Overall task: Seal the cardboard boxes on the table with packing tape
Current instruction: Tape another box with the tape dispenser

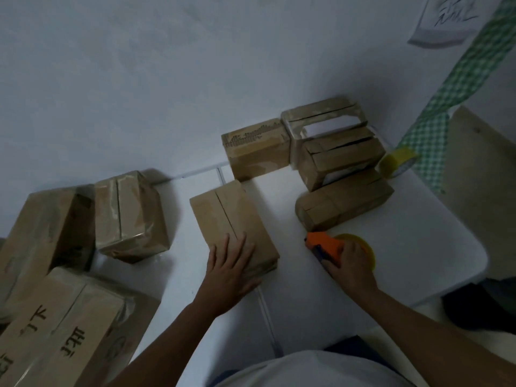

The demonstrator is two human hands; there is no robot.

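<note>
White wall (139, 79) as landmark: paper sheet w/ handwritten characters (446, 20) stuck at its upper right; green checked cloth (446, 93) hangs diagonally just right of it; wooden board (480, 169) further right.

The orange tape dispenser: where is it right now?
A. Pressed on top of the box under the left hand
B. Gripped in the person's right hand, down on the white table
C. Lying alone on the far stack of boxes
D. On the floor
B: the right hand curls round the orange tape dispenser on the white table, while the left hand rests flat on the box beside it.
</note>
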